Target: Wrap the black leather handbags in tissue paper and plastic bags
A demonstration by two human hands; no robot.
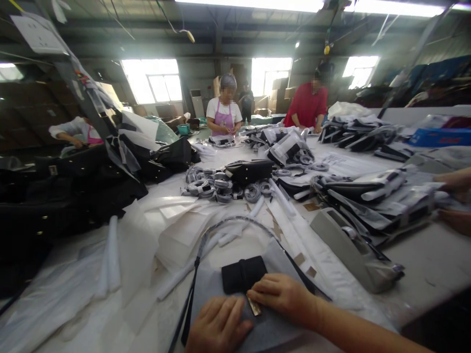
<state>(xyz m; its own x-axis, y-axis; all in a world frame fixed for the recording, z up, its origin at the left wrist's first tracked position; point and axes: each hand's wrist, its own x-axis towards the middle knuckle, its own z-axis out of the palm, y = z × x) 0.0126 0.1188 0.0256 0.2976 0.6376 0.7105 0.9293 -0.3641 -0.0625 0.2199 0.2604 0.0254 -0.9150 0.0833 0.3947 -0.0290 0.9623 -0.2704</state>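
Observation:
A handbag lies in front of me at the bottom of the view, its front covered by a pale grey sheet (209, 274). A black flap tab (244, 274) shows on top of the sheet, and a shiny metal clasp (254, 306) sits just below it. My right hand (281, 296) pinches the clasp's upper end between thumb and fingers. Resting on the sheet to the left, my left hand (219, 323) is slightly blurred, its fingers lying loosely and its thumb apart. The bag's handle (239, 219), wrapped in clear plastic, arches away behind the tab.
A tape dispenser (353, 250) stands at the right, beside stacked wrapped bags (371, 196). Coiled straps (217, 184) lie beyond the handle. Black bags (73, 196) pile up on the left, near white wrapping sheets (136, 250). Co-workers stand across the table; another person's hands (456, 201) reach in at right.

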